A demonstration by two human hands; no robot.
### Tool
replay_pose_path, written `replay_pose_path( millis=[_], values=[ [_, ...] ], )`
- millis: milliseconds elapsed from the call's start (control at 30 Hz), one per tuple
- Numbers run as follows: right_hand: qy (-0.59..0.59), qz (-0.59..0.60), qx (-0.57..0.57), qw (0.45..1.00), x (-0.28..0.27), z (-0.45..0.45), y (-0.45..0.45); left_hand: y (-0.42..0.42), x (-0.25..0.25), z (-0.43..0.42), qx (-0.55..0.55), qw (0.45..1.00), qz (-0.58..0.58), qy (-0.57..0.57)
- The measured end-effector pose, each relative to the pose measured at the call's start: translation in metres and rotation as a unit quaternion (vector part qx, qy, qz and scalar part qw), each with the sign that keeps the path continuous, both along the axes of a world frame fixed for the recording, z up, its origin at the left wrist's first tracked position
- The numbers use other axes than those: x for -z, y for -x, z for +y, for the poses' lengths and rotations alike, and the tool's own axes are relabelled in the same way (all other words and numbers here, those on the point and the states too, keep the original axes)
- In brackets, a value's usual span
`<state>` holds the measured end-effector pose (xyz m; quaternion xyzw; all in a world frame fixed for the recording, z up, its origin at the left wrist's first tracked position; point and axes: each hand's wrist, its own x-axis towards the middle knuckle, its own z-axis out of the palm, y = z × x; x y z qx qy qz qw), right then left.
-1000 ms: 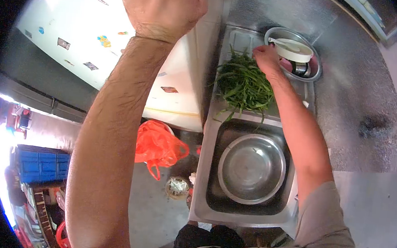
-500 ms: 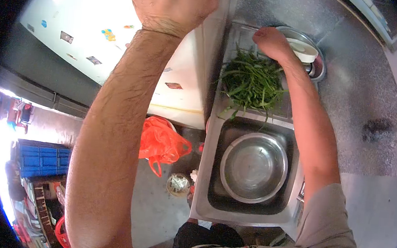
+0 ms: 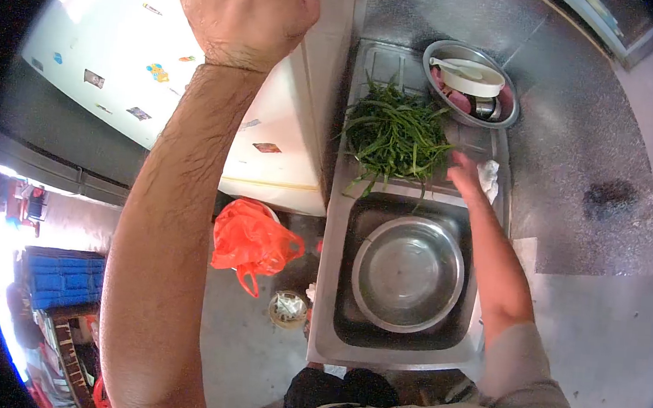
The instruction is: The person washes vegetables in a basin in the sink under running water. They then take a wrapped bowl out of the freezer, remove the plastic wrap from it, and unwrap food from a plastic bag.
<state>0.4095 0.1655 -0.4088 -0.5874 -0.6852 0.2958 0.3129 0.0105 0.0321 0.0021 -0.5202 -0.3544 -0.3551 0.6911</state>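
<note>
My left hand (image 3: 246, 14) is raised large at the top edge, in front of the white fridge; its fingers are cut off or turned away, so their grip is hidden. My right hand (image 3: 464, 174) hovers at the right edge of a pile of long green leaves (image 3: 399, 133) on the drainboard, its small, slightly blurred fingers apart and nothing visible in them. Just right of it lies a crumpled white thing (image 3: 488, 179). Below, a round steel bowl (image 3: 408, 275) stands in the sink (image 3: 345, 299).
Behind the leaves, a metal basin (image 3: 510, 110) holds a white dish with a spoon (image 3: 471, 77), pinkish pieces and a metal container. The fridge (image 3: 278, 130) stands left. A red plastic bag (image 3: 255, 240) and a small round container (image 3: 288, 309) are on the floor. Blue crates (image 3: 64, 278) are far left.
My right hand has moved from beside the basin down to the lower right of the leaves, uncovering the basin. My left hand stays raised. The view has shifted slightly.
</note>
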Motion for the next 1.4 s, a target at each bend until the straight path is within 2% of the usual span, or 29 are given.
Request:
replay_pose_path(
  millis=[33, 100, 133, 200, 233, 300, 333, 400, 433, 500, 600, 733, 833, 900, 933, 1000, 1033, 1100, 1200, 1233, 1333, 1400],
  values=[
    [-0.042, -0.020, -0.024, 0.999, 0.008, -0.003, -0.001, -0.017, 0.000, -0.012, 0.019, 0.998, -0.037, 0.044],
    [0.146, 0.122, -0.044, 0.981, -0.009, -0.018, 0.012, -0.017, 0.000, -0.013, 0.036, 0.993, -0.072, 0.089],
    [0.148, 0.123, -0.043, 0.980, -0.012, -0.023, 0.019, 0.000, 0.000, -0.002, 0.007, 0.998, -0.040, 0.048],
    [0.147, 0.180, 0.047, 0.972, -0.012, -0.028, 0.023, -0.008, -0.004, -0.006, -0.020, 1.000, -0.011, 0.007],
    [0.147, 0.178, 0.048, 0.972, -0.013, -0.033, 0.025, -0.016, 0.001, -0.012, 0.004, 0.998, -0.039, 0.046],
    [0.101, 0.040, 0.036, 0.993, -0.023, -0.049, 0.034, -0.026, -0.001, -0.018, 0.029, 0.994, -0.068, 0.083],
    [0.113, 0.042, 0.034, 0.992, -0.049, -0.070, 0.046, -0.025, 0.000, -0.018, 0.032, 0.993, -0.072, 0.084],
    [0.002, -0.036, -0.017, 0.999, -0.065, -0.087, 0.065, -0.026, -0.001, -0.019, 0.032, 0.993, -0.075, 0.084],
    [0.001, -0.036, -0.018, 0.999, -0.071, -0.096, 0.072, -0.027, 0.000, -0.020, 0.032, 0.992, -0.082, 0.088],
    [-0.105, -0.146, -0.011, 0.984, -0.080, -0.108, 0.081, -0.027, 0.000, -0.020, 0.033, 0.991, -0.090, 0.092],
    [-0.054, -0.143, -0.011, 0.988, -0.093, -0.100, 0.093, -0.024, 0.001, -0.018, 0.030, 0.992, -0.091, 0.088],
    [-0.045, -0.118, -0.019, 0.992, -0.106, -0.079, 0.111, -0.022, 0.001, -0.018, 0.034, 0.992, -0.087, 0.090],
    [-0.084, -0.103, -0.004, 0.991, -0.100, -0.069, 0.121, -0.023, 0.001, -0.017, 0.039, 0.994, -0.071, 0.077],
    [-0.189, -0.160, 0.037, 0.968, -0.072, -0.060, 0.123, -0.022, 0.001, -0.017, 0.026, 0.995, -0.072, 0.069],
    [-0.189, -0.158, 0.036, 0.969, -0.059, -0.057, 0.123, -0.022, 0.002, -0.017, 0.018, 0.992, -0.092, 0.080],
    [-0.163, -0.158, 0.028, 0.974, -0.047, -0.056, 0.124, -0.013, 0.003, -0.011, 0.010, 0.990, -0.110, 0.091],
    [-0.162, -0.158, 0.028, 0.974, -0.046, -0.057, 0.125, 0.002, 0.001, 0.000, 0.012, 0.997, -0.061, 0.049],
    [-0.087, -0.169, 0.001, 0.982, -0.058, -0.062, 0.127, 0.007, 0.001, 0.004, 0.015, 1.000, -0.013, 0.007],
    [-0.067, -0.207, -0.051, 0.975, -0.077, -0.072, 0.121, -0.006, -0.001, -0.010, -0.019, 0.999, -0.024, 0.014],
    [-0.068, -0.208, -0.051, 0.975, -0.083, -0.077, 0.118, -0.019, 0.001, -0.021, -0.011, 0.993, -0.086, 0.078],
    [-0.099, -0.240, -0.059, 0.964, -0.087, -0.093, 0.110, -0.030, -0.001, -0.028, -0.001, 0.979, -0.149, 0.141],
    [-0.230, -0.235, -0.074, 0.942, -0.074, -0.100, 0.113, -0.027, 0.000, -0.027, -0.003, 0.978, -0.149, 0.144]
  ],
)
